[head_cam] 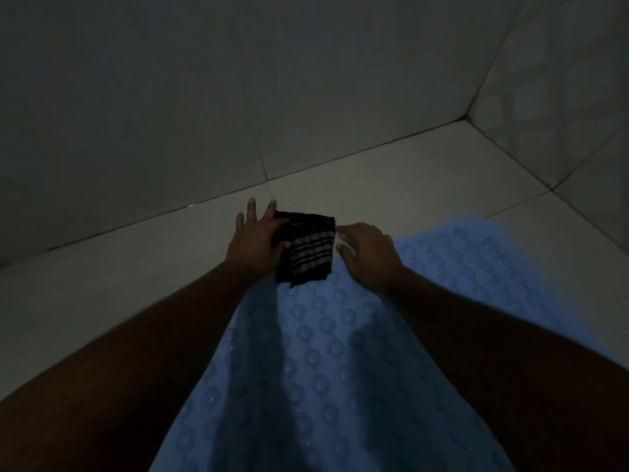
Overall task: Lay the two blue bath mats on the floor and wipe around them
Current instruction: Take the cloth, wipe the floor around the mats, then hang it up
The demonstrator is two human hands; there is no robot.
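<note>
Left hand [256, 240]: fingers spread straight, thumb resting on the striped cloth's [308, 253] left edge.
Right hand [369, 253]: relaxed, empty, beside the cloth.
Blue bath mat [340, 352]: flat on the tiled floor [102, 294], under the cloth.

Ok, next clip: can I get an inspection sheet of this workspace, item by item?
Surface: pale tiled floor with dark grout lines, dimly lit.
Job's things: one blue rubber bath mat with round suction cups lies on the floor; a second mat is not seen. A dark folded cloth with pale stripes lies at the mat's far edge.
Clutter: nothing seen.
Grippers: left hand rests on the cloth's left edge, fingers straight and spread; right hand hovers beside the cloth's right edge, holding nothing.
Cables: nothing seen.
Surroundings: pale tiled walls meeting in a corner on the right.
</note>
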